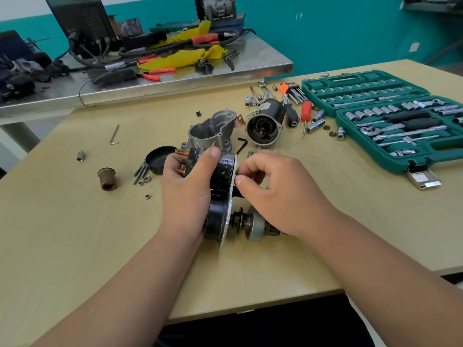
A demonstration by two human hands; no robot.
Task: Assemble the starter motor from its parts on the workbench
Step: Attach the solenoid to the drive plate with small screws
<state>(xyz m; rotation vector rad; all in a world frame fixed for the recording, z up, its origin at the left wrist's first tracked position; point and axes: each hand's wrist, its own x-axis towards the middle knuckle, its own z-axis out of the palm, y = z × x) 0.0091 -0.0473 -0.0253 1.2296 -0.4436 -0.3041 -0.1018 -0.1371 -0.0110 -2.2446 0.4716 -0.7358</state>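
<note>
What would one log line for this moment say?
left hand grips solenoid subassembly | right hand pinches its plate edge | aluminium housing lies apart on workbench

On the beige wooden counter (75, 234), the black cylindrical motor body (265, 126) lies just right of the grey cast-metal housing (213, 131), the green plastic socket case (390, 116) farther right, the brown metal bushing (107, 179) well left, and the black solenoid assembly (221, 194) before it.

No writing in view can be read.
A pale label (266, 105) on the black motor body (273, 115) at upper centre, a white tag (114, 66) on the steel bench (175, 80) at upper left, and the orange holder (283, 88) of the hex key set (297, 94) seem to carry print, but it is too small and blurred to read.
</note>
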